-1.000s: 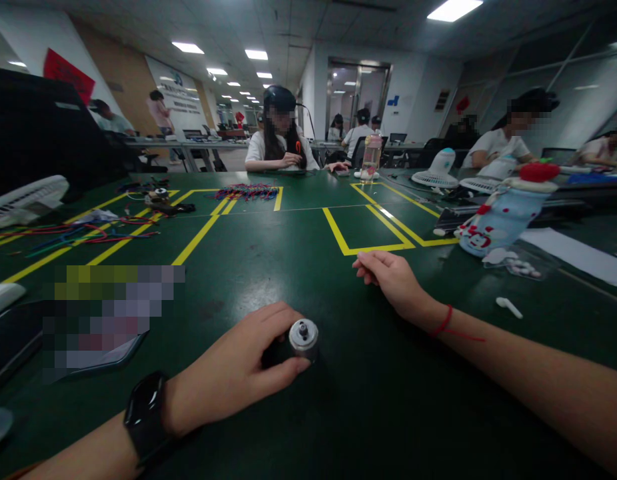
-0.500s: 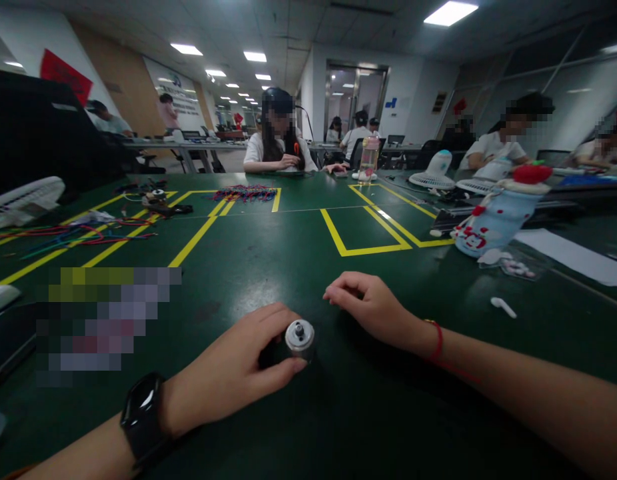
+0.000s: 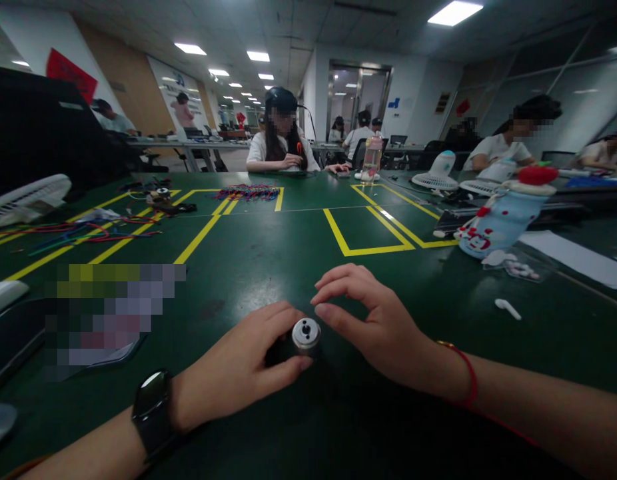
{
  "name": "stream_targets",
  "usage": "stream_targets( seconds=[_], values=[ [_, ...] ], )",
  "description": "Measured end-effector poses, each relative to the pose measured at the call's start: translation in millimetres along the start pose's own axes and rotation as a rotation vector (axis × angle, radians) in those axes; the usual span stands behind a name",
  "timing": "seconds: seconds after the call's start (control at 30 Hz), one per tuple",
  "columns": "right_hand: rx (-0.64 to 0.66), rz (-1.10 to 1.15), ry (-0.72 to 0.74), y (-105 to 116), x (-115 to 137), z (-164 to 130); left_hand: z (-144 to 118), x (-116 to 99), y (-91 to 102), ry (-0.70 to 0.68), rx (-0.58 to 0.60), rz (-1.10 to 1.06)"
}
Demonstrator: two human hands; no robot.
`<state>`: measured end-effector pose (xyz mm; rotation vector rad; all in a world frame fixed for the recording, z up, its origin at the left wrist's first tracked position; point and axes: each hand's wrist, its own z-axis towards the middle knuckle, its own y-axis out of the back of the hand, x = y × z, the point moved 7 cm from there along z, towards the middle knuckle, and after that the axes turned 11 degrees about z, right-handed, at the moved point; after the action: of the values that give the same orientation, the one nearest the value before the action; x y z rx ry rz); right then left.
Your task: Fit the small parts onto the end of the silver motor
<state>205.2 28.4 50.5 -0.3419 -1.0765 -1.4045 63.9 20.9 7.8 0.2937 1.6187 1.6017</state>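
A dark green tabletop (image 3: pixel 268 260) with yellow tape lines fills the view. The left hand (image 3: pixel 238 370) is wrapped around a small silver motor (image 3: pixel 305 333) resting on it near the front edge. The right hand (image 3: pixel 378 320) hovers just beside the motor, fingers curled apart, holding nothing.

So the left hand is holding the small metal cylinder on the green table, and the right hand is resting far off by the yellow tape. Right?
Not quite. The left hand does hold the small metal cylinder on the green table, but the head view shows the right hand close beside the cylinder, fingers curled open next to it, not far off by the yellow tape.
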Motion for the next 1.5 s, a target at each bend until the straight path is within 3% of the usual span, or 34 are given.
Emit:
stream_targets(
  seconds=[0.2,0.33,0.6,0.73,0.83,1.03,1.13,1.43,1.5],
  values=[
    [0.298,-0.088,-0.087,-8,-21,-6,-1,2,0.1,0.012,0.028,-0.041],
    [0.416,-0.129,-0.106,-15,-36,-8,3,9,-3.5,0.013,0.027,-0.05],
    [0.499,-0.15,-0.098,-16,-44,-10,6,14,-8.0,0.016,0.036,-0.055],
    [0.494,-0.126,-0.097,-16,-43,-9,5,13,-6.8,0.016,0.035,-0.053],
    [0.419,-0.031,-0.126,-10,-43,-6,4,11,-4.5,0.012,0.03,-0.053],
    [-0.018,0.23,-0.382,24,-77,5,1,6,0.1,0.01,0.03,-0.049],
    [-0.144,0.292,-0.43,32,-92,7,1,7,0.4,0.012,0.03,-0.051],
    [-0.086,0.239,-0.411,30,-90,2,1,3,-3.0,0.011,0.028,-0.043],
    [-0.014,0.197,-0.408,26,-85,0,1,2,-3.4,0.01,0.028,-0.043]
  ],
)
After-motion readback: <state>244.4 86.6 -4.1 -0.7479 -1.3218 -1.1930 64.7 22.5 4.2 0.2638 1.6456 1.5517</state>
